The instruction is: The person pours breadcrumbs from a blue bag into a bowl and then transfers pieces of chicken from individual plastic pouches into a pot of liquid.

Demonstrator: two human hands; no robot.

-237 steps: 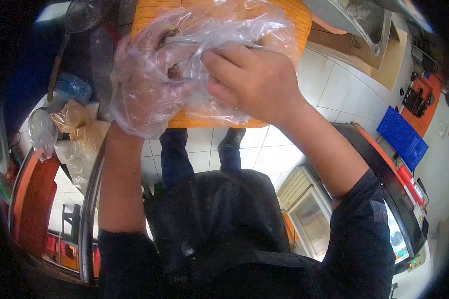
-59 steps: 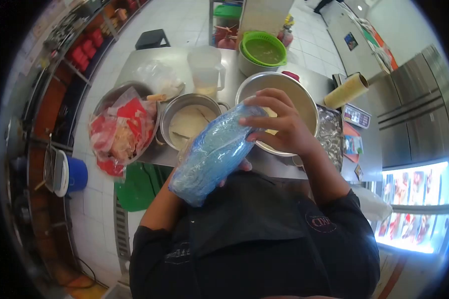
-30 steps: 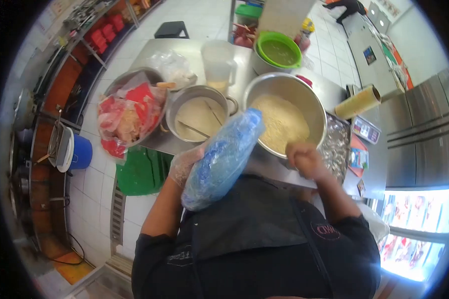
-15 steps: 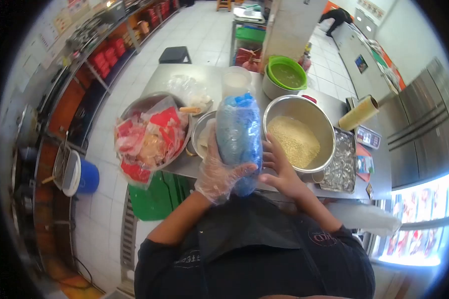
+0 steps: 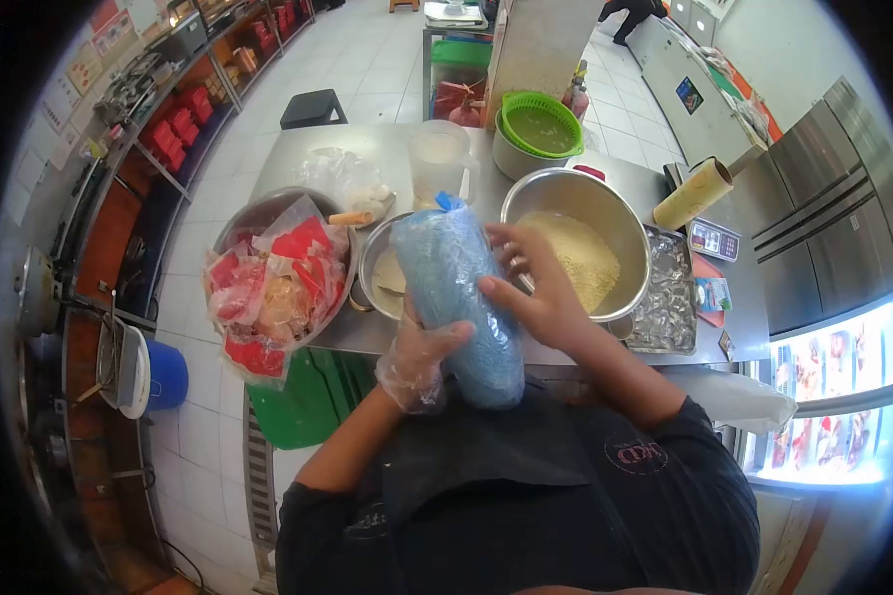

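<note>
Bright; fridge (image 5: 835, 389) glares; edges warped.

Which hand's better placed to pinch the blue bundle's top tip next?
Right, likely. The right hand is bare and open beside the upper half of the blue bundle; the left hand, in a clear glove, holds it lower down, so letting go risks a drop.

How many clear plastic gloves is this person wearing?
1: on the left hand, which holds the blue bundle. The right hand looks bare.
</note>
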